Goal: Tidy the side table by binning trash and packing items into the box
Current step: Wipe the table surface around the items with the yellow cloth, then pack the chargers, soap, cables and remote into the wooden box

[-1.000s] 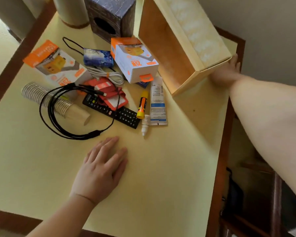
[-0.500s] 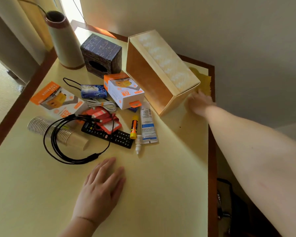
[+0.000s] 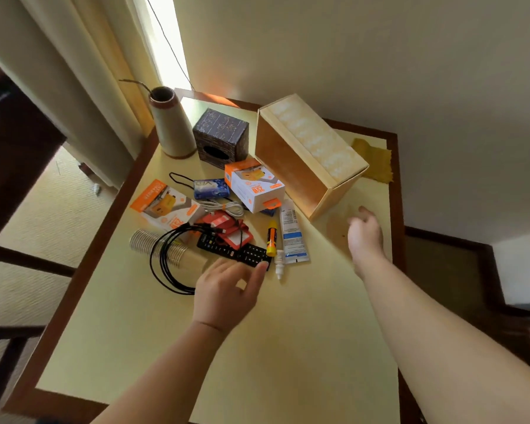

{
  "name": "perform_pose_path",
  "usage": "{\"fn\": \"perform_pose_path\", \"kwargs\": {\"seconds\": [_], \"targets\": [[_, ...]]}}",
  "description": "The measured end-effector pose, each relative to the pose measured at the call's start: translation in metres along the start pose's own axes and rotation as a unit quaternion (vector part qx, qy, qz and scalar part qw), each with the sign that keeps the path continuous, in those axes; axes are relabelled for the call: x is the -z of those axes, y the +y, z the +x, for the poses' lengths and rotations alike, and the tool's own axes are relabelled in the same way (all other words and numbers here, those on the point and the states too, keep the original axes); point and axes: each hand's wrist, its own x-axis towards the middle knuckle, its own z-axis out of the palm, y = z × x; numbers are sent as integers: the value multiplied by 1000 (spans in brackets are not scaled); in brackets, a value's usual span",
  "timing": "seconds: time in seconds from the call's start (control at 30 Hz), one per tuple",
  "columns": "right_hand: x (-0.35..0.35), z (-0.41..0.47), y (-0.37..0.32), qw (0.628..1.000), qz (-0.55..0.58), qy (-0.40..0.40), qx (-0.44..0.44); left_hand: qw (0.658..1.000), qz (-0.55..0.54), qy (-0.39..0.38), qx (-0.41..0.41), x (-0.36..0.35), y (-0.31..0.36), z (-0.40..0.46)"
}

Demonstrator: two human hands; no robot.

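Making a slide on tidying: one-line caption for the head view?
Left hand reaches the remote amid clutter; right hand hovers near the open box.

A cardboard box point(image 3: 306, 154) is lying on its side at the far end of the table point(image 3: 288, 347), its opening facing the clutter. Just beside that opening, a white-and-orange carton point(image 3: 253, 185) is sitting, with a white tube point(image 3: 292, 232) nearer the camera. The left hand point(image 3: 227, 289) is touching the black remote point(image 3: 234, 250), while the right hand point(image 3: 364, 234) is hovering, fingers loose, near the box's closest corner.
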Motion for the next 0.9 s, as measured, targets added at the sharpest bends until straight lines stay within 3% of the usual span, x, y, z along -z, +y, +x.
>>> {"fn": "perform_pose_path", "kwargs": {"seconds": [0.13, 0.27, 0.4, 0.5, 0.53, 0.63, 0.77, 0.9], "targets": [[-14, -35, -15, 997, 26, -41, 61, 1000, -13, 5, 3, 6, 34, 131], [-22, -40, -41, 987, -23, -46, 154, 985, 56, -137, 91, -9, 37, 243], [-24, -27, -60, 982, -81, -52, 164, 953, 143, -250, 88, -28, 26, 309], [-27, -19, -69, 981, -124, -52, 138, 928, 80, -309, 194, -43, 23, 335], [-27, -17, -71, 981, -136, -49, 128, 924, 82, -320, 192, -47, 23, 338], [-23, -18, -75, 984, -130, -43, 110, 951, 101, -269, 115, -51, 26, 340], [-6, -41, -84, 983, -94, -25, 157, 985, -9, -161, 62, -30, 42, 330], [17, -82, -80, 971, -55, 19, 231, 993, -104, -58, 11, 25, 59, 298]]}}
